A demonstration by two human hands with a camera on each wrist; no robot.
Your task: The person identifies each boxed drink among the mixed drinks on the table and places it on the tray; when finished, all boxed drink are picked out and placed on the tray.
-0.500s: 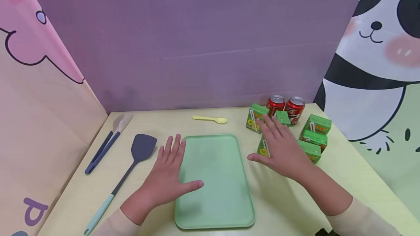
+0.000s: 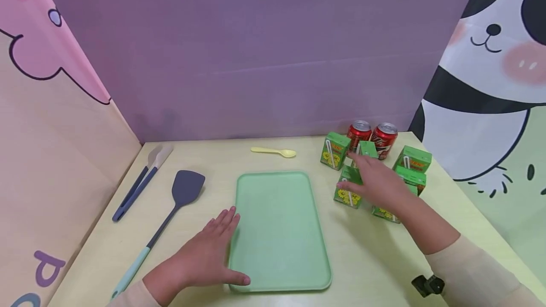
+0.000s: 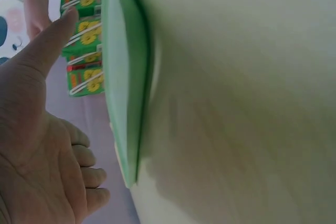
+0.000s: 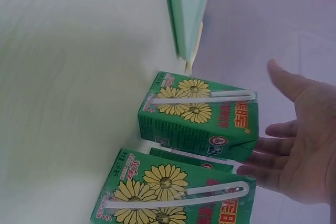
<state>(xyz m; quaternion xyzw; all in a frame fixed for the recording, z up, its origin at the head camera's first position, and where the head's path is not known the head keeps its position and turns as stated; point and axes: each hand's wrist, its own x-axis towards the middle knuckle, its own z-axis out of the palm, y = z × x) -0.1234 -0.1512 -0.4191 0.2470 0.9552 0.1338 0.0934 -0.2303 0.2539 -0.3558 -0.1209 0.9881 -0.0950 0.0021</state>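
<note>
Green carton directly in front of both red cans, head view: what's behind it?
The left can and right can, both tops visible. The carton covers part of the left can's lower side, so that's hidden.

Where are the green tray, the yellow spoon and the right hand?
Green tray (image 2: 279, 231): head view, bare middle of its base.
Yellow spoon (image 2: 273, 150): head view, handle near the bowl.
Right hand (image 2: 378, 180): head view, back of the hand.

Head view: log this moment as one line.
left hand: empty, by tray | right hand: thumb spread, by cartons, contact unclear | spoon: beyond tray
</note>
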